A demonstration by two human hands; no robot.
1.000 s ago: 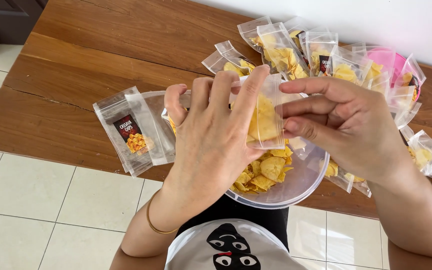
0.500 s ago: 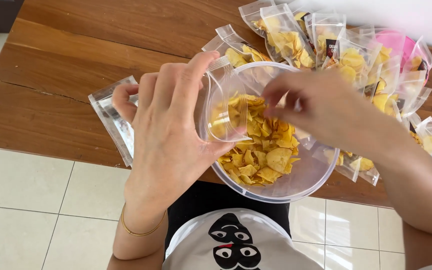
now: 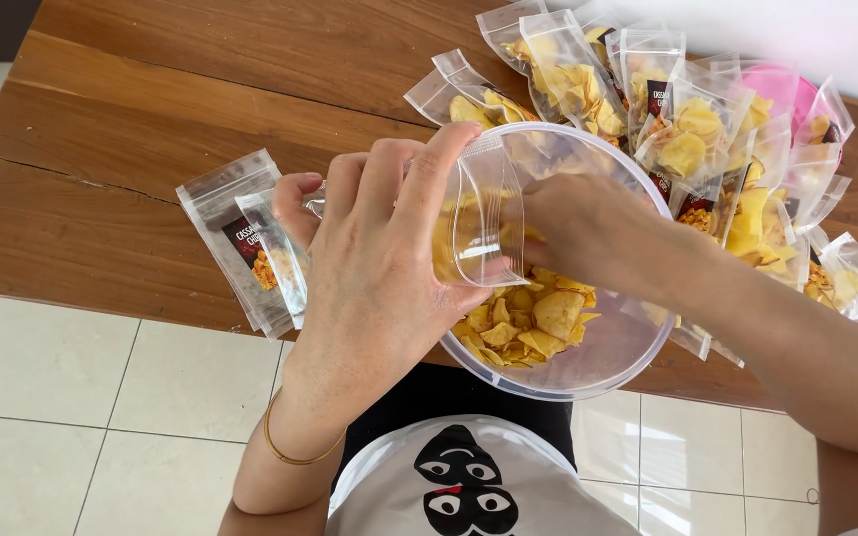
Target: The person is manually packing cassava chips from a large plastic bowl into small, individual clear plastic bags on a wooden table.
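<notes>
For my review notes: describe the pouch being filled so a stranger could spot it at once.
On the wooden table, find the clear round bowl of yellow chips. Above its left rim, the left hand holds a clear zip pouch mouth-open while the right hand reaches in. Unlike the pouches lying around, it is lifted and open.

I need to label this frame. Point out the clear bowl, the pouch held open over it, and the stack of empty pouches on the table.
clear bowl [image 3: 616, 369]: head view, bare inner wall near the front rim.
open pouch [image 3: 479, 213]: head view, clear side below its mouth.
empty pouches [image 3: 235, 243]: head view, front of the top pouch.
</notes>
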